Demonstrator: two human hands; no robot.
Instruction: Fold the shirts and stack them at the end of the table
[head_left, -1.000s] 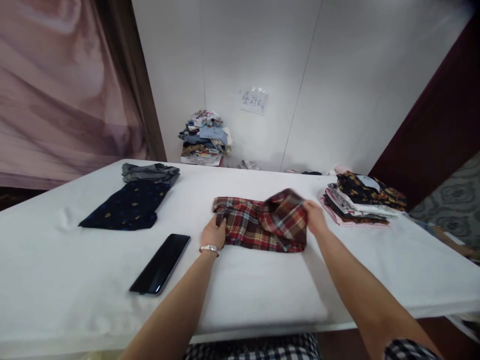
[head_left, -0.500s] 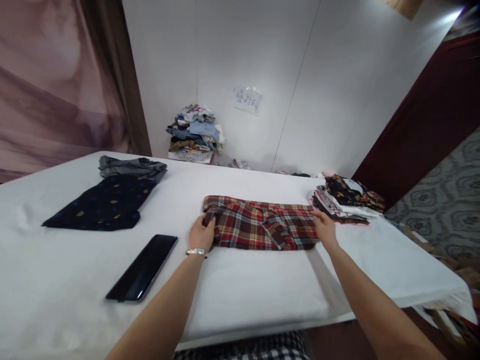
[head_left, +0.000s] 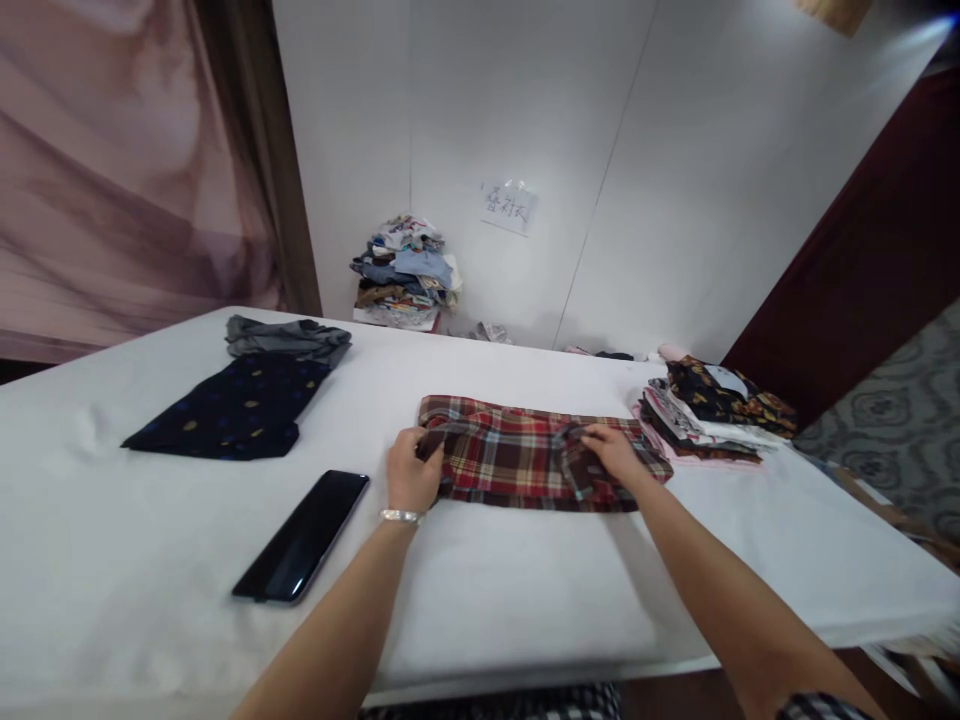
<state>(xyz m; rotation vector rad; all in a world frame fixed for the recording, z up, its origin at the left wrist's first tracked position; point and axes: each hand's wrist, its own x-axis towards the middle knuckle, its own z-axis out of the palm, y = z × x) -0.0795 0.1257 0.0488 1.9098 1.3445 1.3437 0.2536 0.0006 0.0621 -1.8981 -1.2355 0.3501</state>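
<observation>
A red and brown plaid shirt (head_left: 517, 455), folded into a long strip, lies crosswise on the white-covered table (head_left: 510, 590). My left hand (head_left: 414, 470), with a bracelet at the wrist, is closed on the shirt's left end. Over the right half, my right hand (head_left: 611, 450) pinches a loose folded flap of the same shirt, perhaps a cuff. The fingertips of both hands are partly hidden by cloth. Left of my left hand lies a black phone (head_left: 304, 535).
At the left are a dark patterned garment (head_left: 232, 410) and a crumpled grey one (head_left: 289, 338). A stack of folded clothes (head_left: 709, 410) sits at the right. Beyond the table, a clothes pile (head_left: 409, 265) stands by the wall, under a handwritten paper sign (head_left: 508, 207).
My right hand has moved left from the shirt's right end to the loose flap and grips it. My left hand keeps its hold on the left end. The view has shifted slightly.
</observation>
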